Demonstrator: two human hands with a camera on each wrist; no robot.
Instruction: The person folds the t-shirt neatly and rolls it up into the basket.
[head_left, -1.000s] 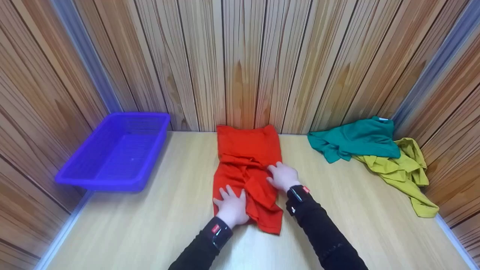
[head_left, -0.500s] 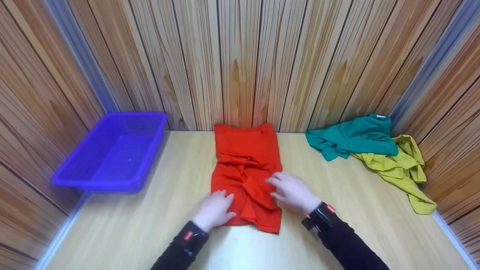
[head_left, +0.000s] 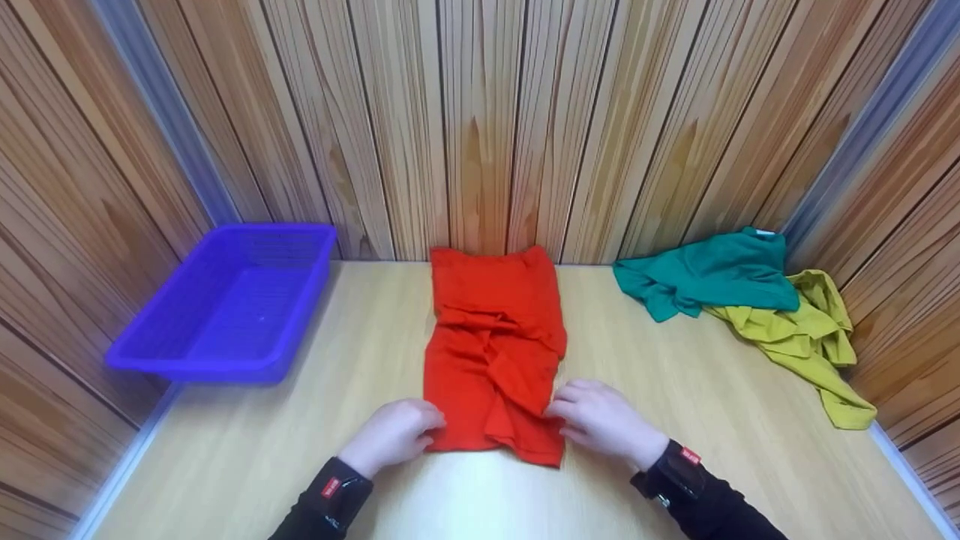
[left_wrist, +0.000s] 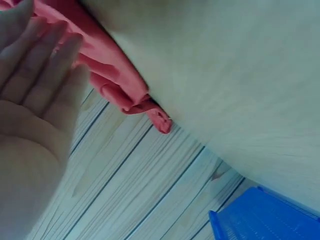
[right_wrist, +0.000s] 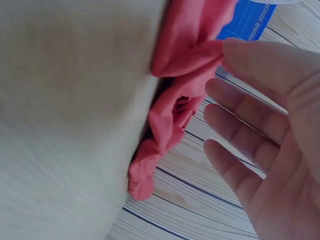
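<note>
One left hand (head_left: 391, 436) and one right hand (head_left: 607, 421), relaxed, empty, flanked the lower-centre red cloth (head_left: 495, 356), seemingly for even reach.

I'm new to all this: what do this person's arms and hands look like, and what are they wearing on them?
The left hand and right hand are bare. Dark black sleeves cover the forearms. Each wrist has a black wristband with a small red tag; its pale marking is too small to read.
</note>
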